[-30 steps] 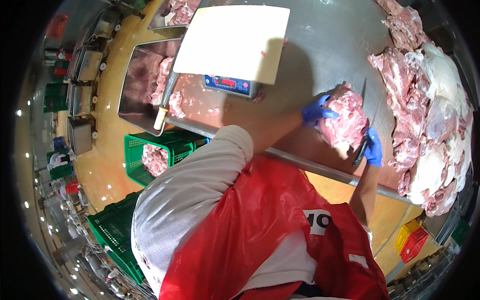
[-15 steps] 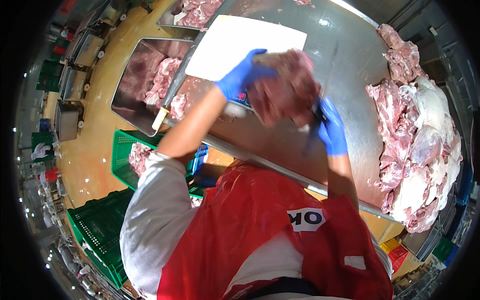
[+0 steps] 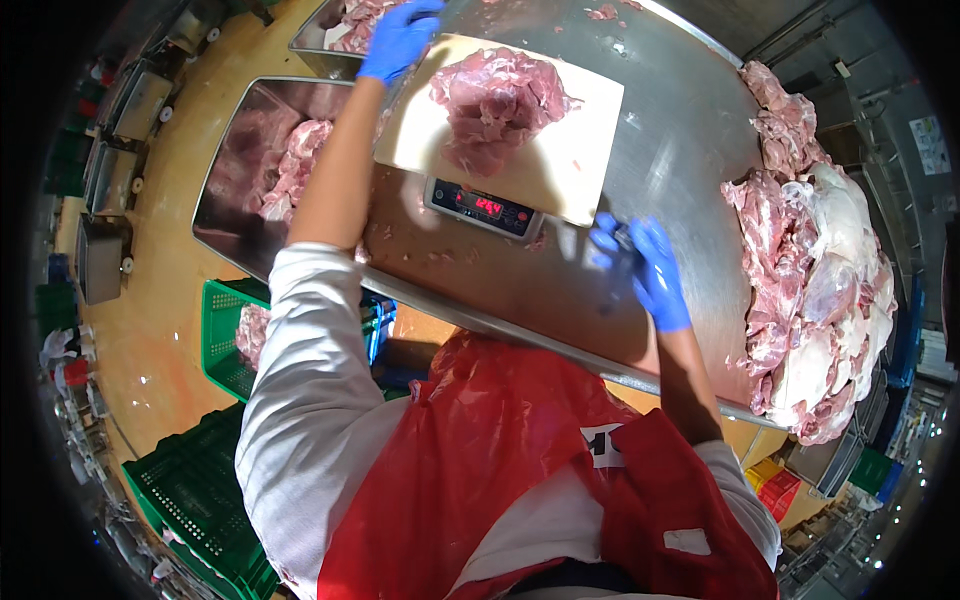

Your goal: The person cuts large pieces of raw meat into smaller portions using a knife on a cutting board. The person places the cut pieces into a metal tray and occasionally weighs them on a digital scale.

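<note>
A large piece of raw pink meat [image 3: 500, 105] lies on a white board [image 3: 585, 150], apart from both hands. Under the board's near edge shows a scale [image 3: 480, 208] with a lit red display. My left hand [image 3: 402, 38], in a blue glove, is over the board's far left corner; its fingers are apart and no held thing shows. Just right of the board's near corner is my blue-gloved right hand [image 3: 650, 268], closed around a dark-handled knife [image 3: 622, 240]. The knife is blurred and its blade cannot be made out.
On the steel table [image 3: 690, 190], a big pile of meat [image 3: 810, 290] covers the right side. A metal tub [image 3: 225, 205] with meat stands at the left, with another tub [image 3: 315, 38] beyond. Green crates [image 3: 205, 480] sit on the floor at lower left.
The meat has gone from my left hand down onto the white board. My left hand has moved away to the far left. The scale's display has come into view.
</note>
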Demonstrator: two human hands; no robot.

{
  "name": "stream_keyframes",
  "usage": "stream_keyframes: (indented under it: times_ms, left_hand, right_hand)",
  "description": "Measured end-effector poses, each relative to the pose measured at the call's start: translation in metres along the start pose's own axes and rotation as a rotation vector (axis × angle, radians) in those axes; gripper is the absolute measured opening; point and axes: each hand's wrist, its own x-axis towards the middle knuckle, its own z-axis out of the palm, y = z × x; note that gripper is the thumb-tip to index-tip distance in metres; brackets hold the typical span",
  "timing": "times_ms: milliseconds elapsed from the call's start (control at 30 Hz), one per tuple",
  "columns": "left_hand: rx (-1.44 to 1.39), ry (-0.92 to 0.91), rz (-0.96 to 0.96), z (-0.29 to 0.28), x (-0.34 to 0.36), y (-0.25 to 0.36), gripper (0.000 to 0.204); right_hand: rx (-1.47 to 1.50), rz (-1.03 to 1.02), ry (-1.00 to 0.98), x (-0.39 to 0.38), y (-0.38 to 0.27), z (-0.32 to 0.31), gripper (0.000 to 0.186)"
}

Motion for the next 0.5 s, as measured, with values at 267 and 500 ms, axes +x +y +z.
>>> stream_keyframes:
  times_ms: [267,500]
  left_hand:
    - [0.285,0.177,0.058,-0.097,-0.120,0.031,0.028]
    - [0.532,0.233,0.030,-0.018,-0.163,0.134,0.031]
  right_hand:
    - [-0.273,-0.080,0.544,-0.090,0.001,-0.162,0.013]
    - [-0.403,-0.358,0.306,-0.043,-0.022,-0.117,0.009]
